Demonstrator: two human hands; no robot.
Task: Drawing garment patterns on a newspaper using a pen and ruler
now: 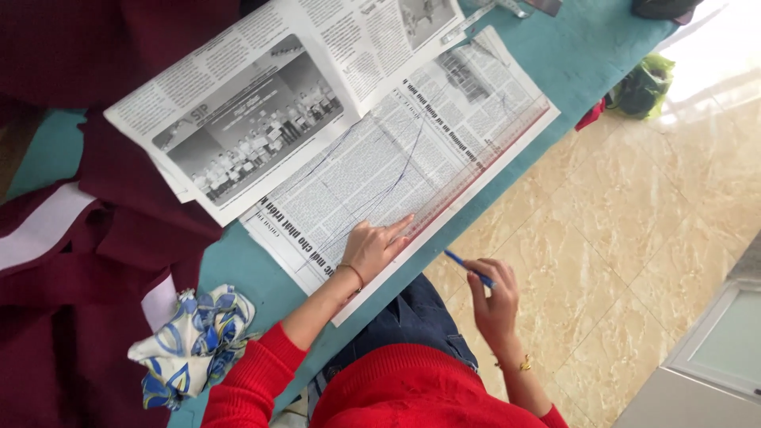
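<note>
While the left hand [371,247], fingers flat, pins a clear ruler [468,178] on marked newspaper [412,150], the right hand [493,293] grips a blue pen [468,268], lifted off; drawing requires lowering it to the ruler's edge.

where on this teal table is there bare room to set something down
Bare teal table shows right of the newspapers, and a strip between them and the blue-patterned cloth. The left is crowded with maroon fabric.

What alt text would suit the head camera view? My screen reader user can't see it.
A person in a red sweater presses the left hand on a newspaper marked with blue pen lines, beside a clear ruler, on a teal table. The right hand holds a blue pen off the table edge.
</note>
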